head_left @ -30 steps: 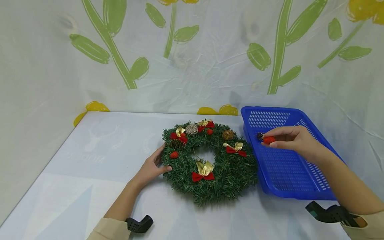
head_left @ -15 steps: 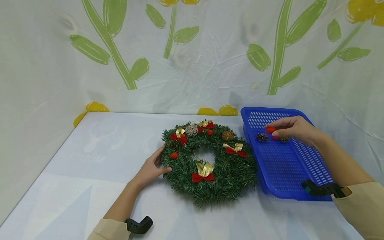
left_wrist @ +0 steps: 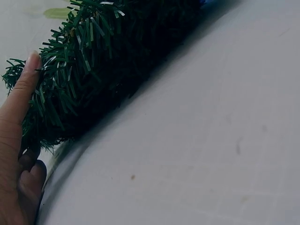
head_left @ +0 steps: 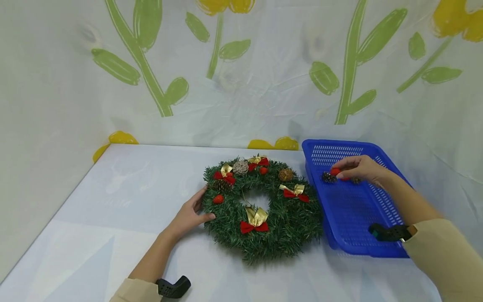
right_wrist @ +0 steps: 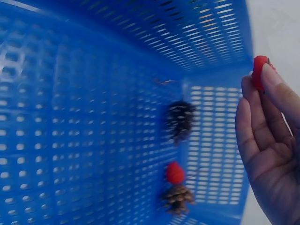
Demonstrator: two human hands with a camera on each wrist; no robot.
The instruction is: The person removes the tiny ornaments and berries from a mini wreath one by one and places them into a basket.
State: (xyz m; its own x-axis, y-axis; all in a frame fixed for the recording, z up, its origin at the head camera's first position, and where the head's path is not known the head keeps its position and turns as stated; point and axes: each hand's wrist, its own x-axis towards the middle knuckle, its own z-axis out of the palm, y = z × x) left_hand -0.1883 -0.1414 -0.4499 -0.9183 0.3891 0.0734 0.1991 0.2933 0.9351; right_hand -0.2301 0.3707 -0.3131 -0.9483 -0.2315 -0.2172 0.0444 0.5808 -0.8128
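A green wreath (head_left: 290, 224) lies on the table, dressed with red-and-gold bows (head_left: 254, 220), a whitish cone (head_left: 240, 167), a pinecone (head_left: 222, 185) and red berries (head_left: 218, 199). My left hand (head_left: 190, 214) grips its left edge, thumb on top; the left wrist view shows other fingers curled lower down, partly out of frame. Over the blue basket (head_left: 354, 245), my right hand (head_left: 362, 170) pinches a small red berry (right_wrist: 260, 72) between thumb and fingertips. Inside the basket are a dark pinecone (right_wrist: 180, 121), another red berry (right_wrist: 175, 173) and a brown pinecone (right_wrist: 178, 199).
The basket stands right beside the wreath, its raised rim close to the wreath's right edge. A white table (head_left: 113, 188) carries both. Behind it hangs a pale cloth wall (head_left: 256, 92) with painted green stems and yellow flowers.
My right hand, still pinching the red berry, went back and right over the basket, then slightly left again, and its forearm has swung left. The left hand keeps its hold. The head view tilted slightly.
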